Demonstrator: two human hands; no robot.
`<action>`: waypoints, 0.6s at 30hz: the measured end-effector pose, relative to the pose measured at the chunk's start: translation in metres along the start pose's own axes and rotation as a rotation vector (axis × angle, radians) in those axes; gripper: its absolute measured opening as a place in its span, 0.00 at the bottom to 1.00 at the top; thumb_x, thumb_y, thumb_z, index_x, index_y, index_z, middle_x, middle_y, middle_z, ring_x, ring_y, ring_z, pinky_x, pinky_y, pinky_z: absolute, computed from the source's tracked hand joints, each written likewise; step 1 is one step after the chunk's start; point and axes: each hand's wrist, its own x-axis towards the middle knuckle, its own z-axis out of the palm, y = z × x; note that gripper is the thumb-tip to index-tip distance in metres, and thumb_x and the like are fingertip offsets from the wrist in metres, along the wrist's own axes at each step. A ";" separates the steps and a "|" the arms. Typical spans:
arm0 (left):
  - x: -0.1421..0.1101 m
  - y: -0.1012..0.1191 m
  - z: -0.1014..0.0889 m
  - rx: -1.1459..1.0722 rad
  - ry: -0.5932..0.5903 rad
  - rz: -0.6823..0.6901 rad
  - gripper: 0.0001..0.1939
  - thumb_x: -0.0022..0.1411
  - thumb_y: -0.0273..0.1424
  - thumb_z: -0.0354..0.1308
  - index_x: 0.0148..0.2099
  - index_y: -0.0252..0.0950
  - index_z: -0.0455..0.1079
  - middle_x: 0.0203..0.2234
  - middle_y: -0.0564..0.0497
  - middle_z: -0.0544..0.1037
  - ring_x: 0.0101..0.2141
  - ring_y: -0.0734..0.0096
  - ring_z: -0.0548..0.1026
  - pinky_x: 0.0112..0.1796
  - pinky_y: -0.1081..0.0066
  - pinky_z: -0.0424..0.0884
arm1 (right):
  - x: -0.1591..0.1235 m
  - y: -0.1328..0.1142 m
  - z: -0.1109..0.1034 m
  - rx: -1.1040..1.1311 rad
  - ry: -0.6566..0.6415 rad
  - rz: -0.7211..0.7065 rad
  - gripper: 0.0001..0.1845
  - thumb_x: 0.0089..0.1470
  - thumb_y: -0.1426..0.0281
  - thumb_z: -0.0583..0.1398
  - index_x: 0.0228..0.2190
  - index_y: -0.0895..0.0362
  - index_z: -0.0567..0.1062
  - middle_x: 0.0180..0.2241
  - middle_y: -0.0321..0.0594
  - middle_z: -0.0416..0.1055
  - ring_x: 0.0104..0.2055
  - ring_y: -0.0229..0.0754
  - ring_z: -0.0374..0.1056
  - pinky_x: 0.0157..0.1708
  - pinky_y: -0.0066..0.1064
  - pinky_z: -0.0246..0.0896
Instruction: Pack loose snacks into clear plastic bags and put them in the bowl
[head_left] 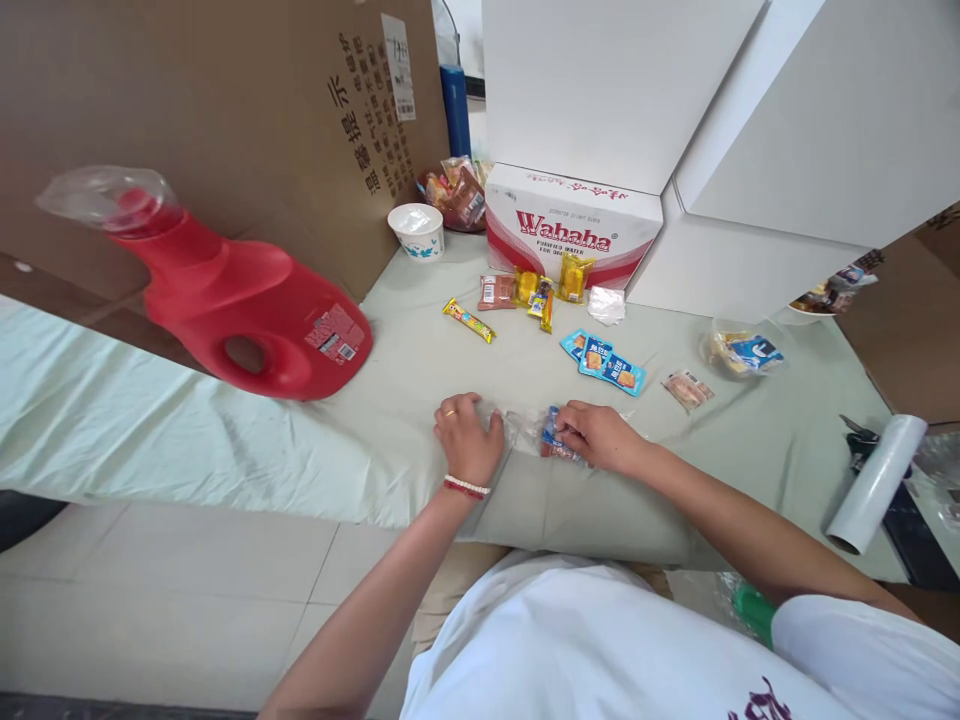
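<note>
At the near side of the cloth-covered table [405, 350], the left hand [470, 440], thumb spread, meets crinkled clear plastic [521, 430], its grip indeterminable; rightward, the right hand [600, 436], fingertips pinched, holds a small blue-and-red snack packet [551, 438].

Head-worn camera; looks forward and down past the white T-shirt [570, 640] at the bottom edge; left hand [469, 438] and right hand [596, 435] near, mid-frame; cloth-covered table [405, 370] across the middle; Wahaha water carton [574, 232] farther off, upper centre; tiled floor [187, 600] lower left.
</note>
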 end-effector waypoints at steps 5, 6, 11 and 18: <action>-0.036 0.004 -0.018 -0.018 0.036 0.445 0.13 0.66 0.31 0.51 0.46 0.42 0.75 0.44 0.42 0.78 0.50 0.52 0.72 0.52 0.49 0.61 | 0.010 0.012 0.004 0.181 0.069 -0.011 0.05 0.59 0.72 0.60 0.37 0.57 0.77 0.35 0.37 0.74 0.33 0.37 0.68 0.35 0.27 0.57; -0.041 0.008 -0.019 -0.018 -0.061 0.574 0.14 0.67 0.31 0.50 0.48 0.44 0.76 0.44 0.45 0.80 0.49 0.54 0.72 0.51 0.51 0.61 | 0.011 0.014 0.004 0.223 0.073 -0.012 0.06 0.60 0.71 0.60 0.37 0.57 0.78 0.34 0.37 0.75 0.33 0.37 0.68 0.35 0.27 0.58; -0.045 0.037 -0.005 0.067 -0.296 0.720 0.21 0.72 0.30 0.46 0.61 0.46 0.71 0.57 0.47 0.77 0.46 0.57 0.73 0.43 0.55 0.63 | 0.013 0.020 0.007 0.508 0.048 0.084 0.17 0.65 0.59 0.54 0.33 0.56 0.78 0.28 0.34 0.72 0.30 0.39 0.68 0.31 0.28 0.62; -0.041 0.054 -0.003 0.139 -0.275 0.617 0.19 0.71 0.32 0.49 0.58 0.47 0.73 0.46 0.42 0.80 0.43 0.55 0.71 0.40 0.54 0.62 | -0.002 0.003 -0.004 0.250 0.270 0.018 0.20 0.70 0.61 0.51 0.35 0.56 0.79 0.31 0.39 0.69 0.36 0.40 0.68 0.38 0.29 0.61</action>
